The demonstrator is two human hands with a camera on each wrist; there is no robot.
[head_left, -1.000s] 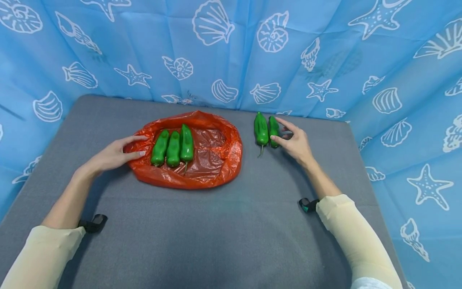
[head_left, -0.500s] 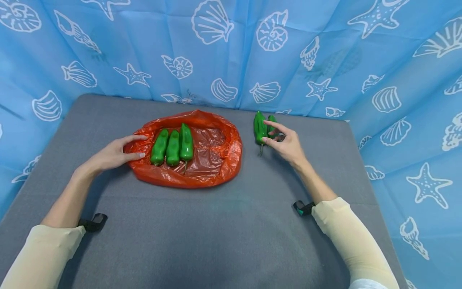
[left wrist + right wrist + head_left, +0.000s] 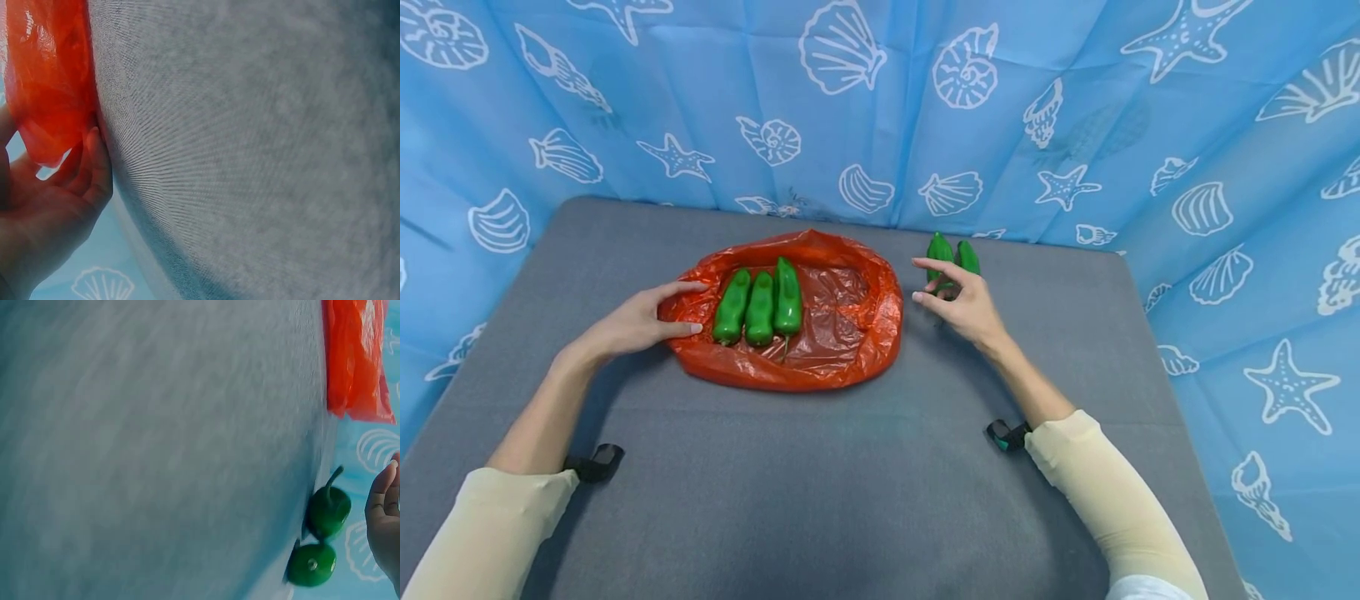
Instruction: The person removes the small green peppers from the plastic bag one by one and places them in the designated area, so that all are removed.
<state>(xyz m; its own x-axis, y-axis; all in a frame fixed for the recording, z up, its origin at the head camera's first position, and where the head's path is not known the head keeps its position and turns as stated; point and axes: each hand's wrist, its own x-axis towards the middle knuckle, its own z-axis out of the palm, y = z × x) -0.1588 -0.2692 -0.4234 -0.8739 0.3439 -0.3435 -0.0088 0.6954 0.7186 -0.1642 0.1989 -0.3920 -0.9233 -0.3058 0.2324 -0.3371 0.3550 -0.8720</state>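
Three green peppers (image 3: 760, 310) lie side by side in the left part of a red plastic bag (image 3: 880, 333) with its rim spread wide. The left hand (image 3: 632, 323) rests at the bag's left edge, thumb and fingers apart; in the left wrist view that hand (image 3: 56, 200) touches the red plastic (image 3: 50, 81). Between the bag and two more green peppers, the right hand (image 3: 964, 307) hovers with parted fingers and nothing in them, partly covering the nearer pepper (image 3: 939, 250). The farther pepper (image 3: 968, 257) lies beside it. Both peppers (image 3: 329, 511) show in the right wrist view.
A grey cloth-covered table (image 3: 820, 483) spans the view. Behind it and to the right hangs a blue curtain (image 3: 910, 108) with white shells and starfish. A black band with a small device (image 3: 597, 463) is on each wrist.
The right hand has moved left, from the farther pepper across the nearer one toward the bag, holding nothing. The left hand, bag and peppers have stayed in place.
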